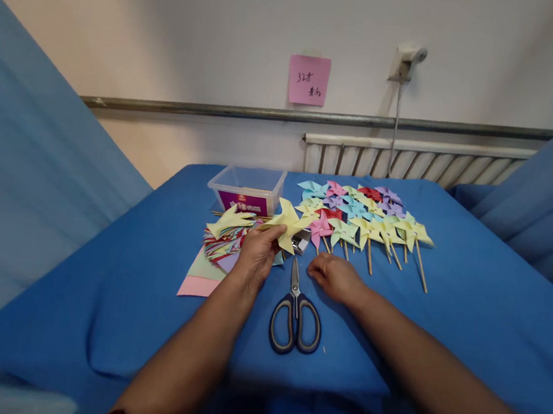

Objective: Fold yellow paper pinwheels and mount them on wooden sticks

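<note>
My left hand (pixel 259 252) pinches a yellow paper pinwheel (pixel 286 221) and holds it up over the table. My right hand (pixel 332 276) rests low on the blue cloth with its fingers curled together; whatever they may hold is hidden. Between and below the hands lie scissors (pixel 295 290) with dark blue handles, blades closed and pointing away. Just behind the pinwheel sits a small box (pixel 301 240), partly covered, its contents too small to name. Left of my left hand is a stack of coloured paper pieces (pixel 218 248), topped by another yellow folded piece (pixel 230 220).
Several finished pinwheels on sticks (pixel 354 210) lie in rows at the back right. Behind the paper stack stands a clear plastic box (pixel 247 180) with a purple label. Flat pink and green sheets (pixel 199 285) lie under the stack. Blue curtains (pixel 28 136) flank the table.
</note>
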`<state>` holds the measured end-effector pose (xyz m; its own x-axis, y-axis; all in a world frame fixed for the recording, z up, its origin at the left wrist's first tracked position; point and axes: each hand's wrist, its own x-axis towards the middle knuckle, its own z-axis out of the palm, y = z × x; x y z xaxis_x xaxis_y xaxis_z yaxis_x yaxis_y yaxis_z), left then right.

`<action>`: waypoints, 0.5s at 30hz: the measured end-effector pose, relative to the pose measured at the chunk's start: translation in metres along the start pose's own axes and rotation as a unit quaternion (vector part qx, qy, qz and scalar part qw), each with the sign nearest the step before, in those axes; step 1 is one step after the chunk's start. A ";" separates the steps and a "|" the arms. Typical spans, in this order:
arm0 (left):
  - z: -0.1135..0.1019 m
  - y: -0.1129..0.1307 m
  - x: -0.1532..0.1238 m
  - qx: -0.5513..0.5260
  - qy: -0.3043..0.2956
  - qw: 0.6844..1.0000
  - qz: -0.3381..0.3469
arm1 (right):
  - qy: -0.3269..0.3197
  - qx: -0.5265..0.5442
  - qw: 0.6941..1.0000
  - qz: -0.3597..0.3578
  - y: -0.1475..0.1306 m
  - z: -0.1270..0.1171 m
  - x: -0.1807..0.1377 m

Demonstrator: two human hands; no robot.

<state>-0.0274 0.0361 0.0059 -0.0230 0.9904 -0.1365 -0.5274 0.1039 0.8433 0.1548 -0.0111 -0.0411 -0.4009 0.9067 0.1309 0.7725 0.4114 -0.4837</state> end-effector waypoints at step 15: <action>-0.002 -0.002 0.002 0.009 -0.006 1.000 -0.007 | 0.004 -0.005 1.000 0.017 0.008 0.003 0.002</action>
<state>-0.0280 0.0377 0.0026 -0.0049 0.9899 -0.1416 -0.5123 0.1191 0.8505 0.1586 -0.0064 -0.0467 -0.3711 0.9206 0.1213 0.7907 0.3818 -0.4785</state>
